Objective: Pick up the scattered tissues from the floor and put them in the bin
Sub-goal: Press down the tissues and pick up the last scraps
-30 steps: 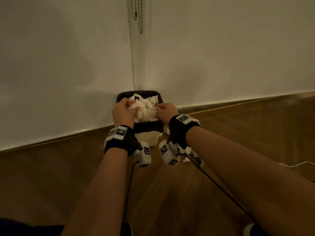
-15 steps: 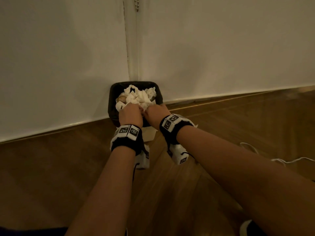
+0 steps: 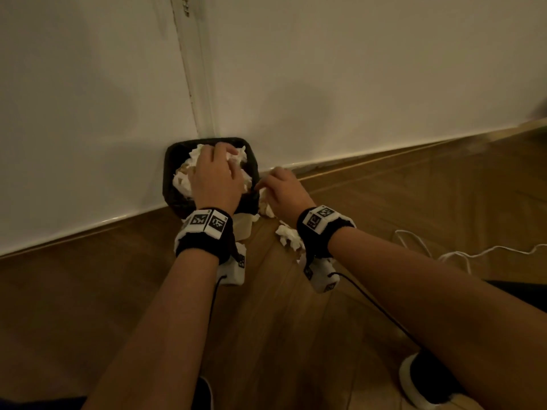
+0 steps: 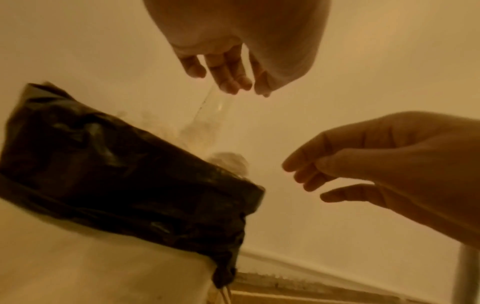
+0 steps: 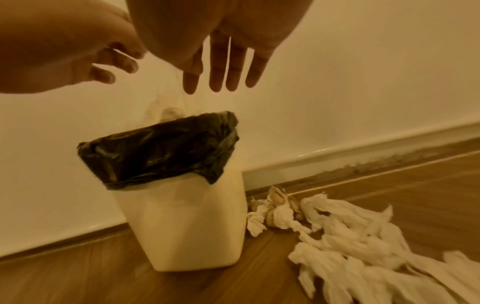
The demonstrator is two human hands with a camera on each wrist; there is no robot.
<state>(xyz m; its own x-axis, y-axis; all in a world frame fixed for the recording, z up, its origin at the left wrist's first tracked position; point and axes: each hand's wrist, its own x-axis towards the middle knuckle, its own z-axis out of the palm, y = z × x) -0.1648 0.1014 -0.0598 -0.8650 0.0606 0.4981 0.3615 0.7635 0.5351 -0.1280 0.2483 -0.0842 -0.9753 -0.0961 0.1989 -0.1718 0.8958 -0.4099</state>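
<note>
Your left hand [image 3: 213, 179] is over the mouth of the bin [image 5: 179, 226], palm down above the white tissues heaped inside [image 3: 189, 170], and from the left wrist view its fingers [image 4: 228, 72] hang straight and slightly spread with nothing between them; whether the fingertips touch the heap, I cannot tell. Your right hand [image 3: 285, 193] sits just beside the bin's right edge, outside the rim, and its fingers [image 5: 223, 67] point downward, straight and a little apart, gripping nothing. The bin is a pale plastic one, upright on the wooden floor [image 3: 296, 335] and against the white wall [image 3: 355, 69], with a black liner [image 5: 158, 148] folded over its rim. Tissues poke up above that liner, so the bin looks full to the top. Now look down and to your right: a loose spread of crumpled tissues on the floor [image 5: 363, 246] trails away from the bin, its nearest pieces close by the bin's base. The head view catches one white clump of it [image 3: 288, 236] just below your right wrist. Both wrists carry black bands with square printed markers [image 3: 207, 224], and a thin white cable [image 3: 461, 255] curls across the floor, well apart on your right.
</note>
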